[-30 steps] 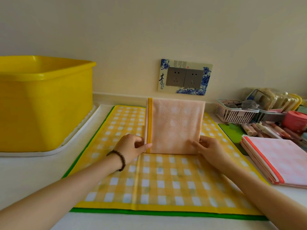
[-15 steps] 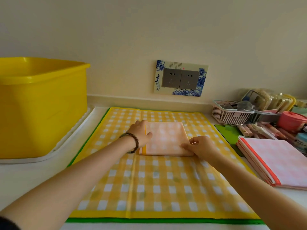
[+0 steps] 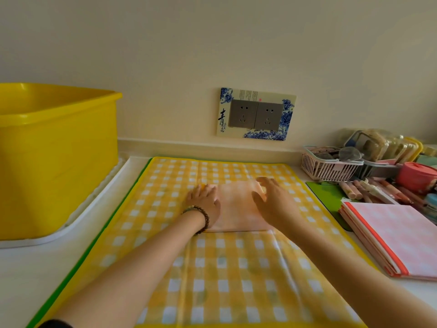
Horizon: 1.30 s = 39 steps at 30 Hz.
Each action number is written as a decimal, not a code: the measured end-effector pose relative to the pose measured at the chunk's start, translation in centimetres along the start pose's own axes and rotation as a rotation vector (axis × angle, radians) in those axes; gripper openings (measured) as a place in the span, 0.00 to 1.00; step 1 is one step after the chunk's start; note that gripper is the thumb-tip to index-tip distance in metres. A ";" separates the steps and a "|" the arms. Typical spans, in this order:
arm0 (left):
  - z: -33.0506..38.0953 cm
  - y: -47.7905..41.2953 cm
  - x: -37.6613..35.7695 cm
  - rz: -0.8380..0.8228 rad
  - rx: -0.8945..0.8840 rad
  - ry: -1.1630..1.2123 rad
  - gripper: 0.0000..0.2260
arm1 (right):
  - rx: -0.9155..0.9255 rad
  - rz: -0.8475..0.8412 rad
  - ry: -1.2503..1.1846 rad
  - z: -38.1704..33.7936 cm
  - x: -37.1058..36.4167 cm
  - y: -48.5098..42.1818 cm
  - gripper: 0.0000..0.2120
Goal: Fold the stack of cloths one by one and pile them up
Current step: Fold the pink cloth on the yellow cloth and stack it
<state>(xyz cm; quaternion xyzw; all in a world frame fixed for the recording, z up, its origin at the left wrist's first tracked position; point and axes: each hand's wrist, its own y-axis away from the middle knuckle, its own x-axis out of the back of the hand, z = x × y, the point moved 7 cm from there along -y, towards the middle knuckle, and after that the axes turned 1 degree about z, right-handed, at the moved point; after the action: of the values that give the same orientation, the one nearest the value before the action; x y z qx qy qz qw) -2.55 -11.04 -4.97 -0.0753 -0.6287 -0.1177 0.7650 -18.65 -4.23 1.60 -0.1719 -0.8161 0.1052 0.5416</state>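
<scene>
Status: one pink cloth point(image 3: 236, 209) is folded down to a small square and lies flat on the spread yellow checked cloth point(image 3: 236, 268). It looks like the final smoothing of this piece; it's not yet on any pile.

Left hand point(image 3: 204, 202): fingers straight and together, pressed flat on the square's left edge. Right hand point(image 3: 272, 202): fingers spread and relaxed over the right side, motion-blurred. Can't tell if it's touching or just above. The cloth sits between the two hands, partly under both palms.

Pink stack with an orange edge point(image 3: 397, 237) sits on the bench point(image 3: 23, 268), well out to the right of the right hand. Its pieces are larger than the folded square, so I'd guess it's the unfolded supply, not confirmed.

Left to do, by my read: place this square, fold the yellow checked cloth, then work through the rest of the stack.
</scene>
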 end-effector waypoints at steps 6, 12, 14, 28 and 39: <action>0.1 -0.1 -0.1 0.020 0.005 -0.018 0.23 | 0.237 -0.205 0.327 -4.5 -6.2 -3.0 0.23; -0.1 -0.2 -0.1 0.037 -0.018 0.022 0.23 | 0.246 -0.358 0.338 -3.9 -9.2 -3.1 0.23; -0.2 -0.4 -0.2 0.037 -0.012 0.026 0.24 | 0.227 -0.357 0.321 -3.1 -9.1 -3.0 0.24; -0.7 2.6 0.2 -0.050 -0.050 0.059 0.23 | 0.069 -0.415 0.274 1.7 -7.7 -2.8 0.26; -1.7 5.8 0.1 -0.026 -0.101 0.026 0.24 | 0.030 -0.374 0.253 -1.8 -7.3 -2.2 0.26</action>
<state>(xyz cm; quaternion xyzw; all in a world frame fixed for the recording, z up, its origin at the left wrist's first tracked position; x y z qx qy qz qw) 0.67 -5.93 -5.03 -0.1041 -0.6131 -0.1599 0.7666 -14.79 -9.18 -3.11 -0.0213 -0.7577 -0.0071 0.6522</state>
